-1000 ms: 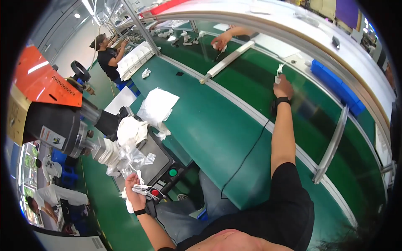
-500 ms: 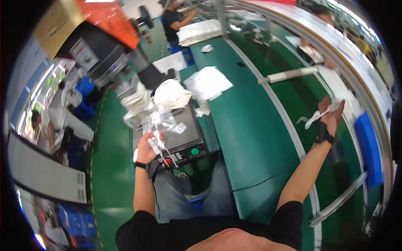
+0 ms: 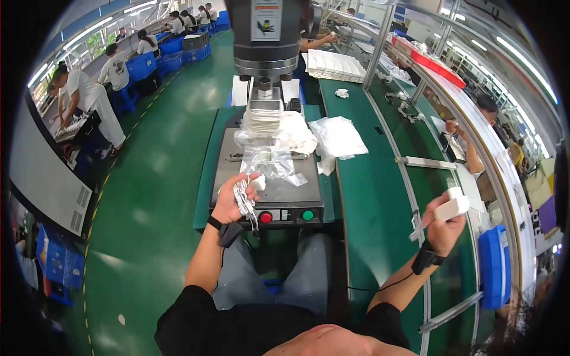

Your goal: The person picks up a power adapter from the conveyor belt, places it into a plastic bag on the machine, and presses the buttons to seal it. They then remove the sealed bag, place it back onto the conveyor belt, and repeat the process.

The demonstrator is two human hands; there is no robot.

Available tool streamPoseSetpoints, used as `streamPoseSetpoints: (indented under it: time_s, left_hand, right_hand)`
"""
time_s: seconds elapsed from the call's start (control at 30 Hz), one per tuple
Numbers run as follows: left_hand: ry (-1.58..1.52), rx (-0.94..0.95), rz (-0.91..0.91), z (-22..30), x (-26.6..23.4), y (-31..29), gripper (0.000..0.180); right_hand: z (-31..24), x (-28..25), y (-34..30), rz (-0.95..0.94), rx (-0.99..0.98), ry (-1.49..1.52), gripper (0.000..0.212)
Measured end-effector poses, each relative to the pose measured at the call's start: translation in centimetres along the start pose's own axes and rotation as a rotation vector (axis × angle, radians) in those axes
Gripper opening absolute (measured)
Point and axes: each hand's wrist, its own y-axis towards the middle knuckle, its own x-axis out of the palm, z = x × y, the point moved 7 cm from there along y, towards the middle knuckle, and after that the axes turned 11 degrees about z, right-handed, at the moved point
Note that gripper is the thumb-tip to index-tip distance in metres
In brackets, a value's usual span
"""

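Note:
Over the front of a grey press base [image 3: 285, 193], my left hand [image 3: 225, 204] is closed around a bundled white cable [image 3: 243, 202] with a small white block [image 3: 259, 183] at the fingertips. My right hand [image 3: 446, 232] is raised over the green conveyor at the right, gripping a white power adapter [image 3: 454, 204]. A white piece, blurred, sticks out on the left side of that hand; I cannot tell what it is. Beyond my left hand, a clear plastic bag [image 3: 270, 163] lies on the press base, in front of a stack of off-white cloths [image 3: 262, 121].
The dark press head [image 3: 266, 41] hangs above the cloths. A red button [image 3: 265, 218] and a green button [image 3: 307, 215] sit on the base's front. White sheets [image 3: 338, 136] lie on the green bench. A blue bin [image 3: 494, 267] stands far right; co-workers sit around.
The view has swung left and levelled. My right hand, earlier stretched out with fingers extended beside a white corded thing, is now drawn in and closed on the adapter. The left hand still holds its cable.

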Motion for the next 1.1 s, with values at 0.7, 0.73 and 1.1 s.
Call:
streamPoseSetpoints:
  time_s: [0.7,0.73,1.1]
  left_hand:
    - [0.209,0.771,0.078,3.6,-10.2,-16.5,0.045]
    - [0.198,0.769,0.082,3.3,-10.8,-16.1,0.045]
    - [0.606,0.686,0.316,1.1,-13.9,-8.0,0.039]
  right_hand:
    - [27.4,39.5,-12.5,-0.760,-0.183,-1.073,0.035]
    - [27.1,39.7,-13.0,-0.759,-0.235,-1.198,0.039]
    - [24.5,36.2,-11.9,-0.987,-0.055,-0.639,0.062]
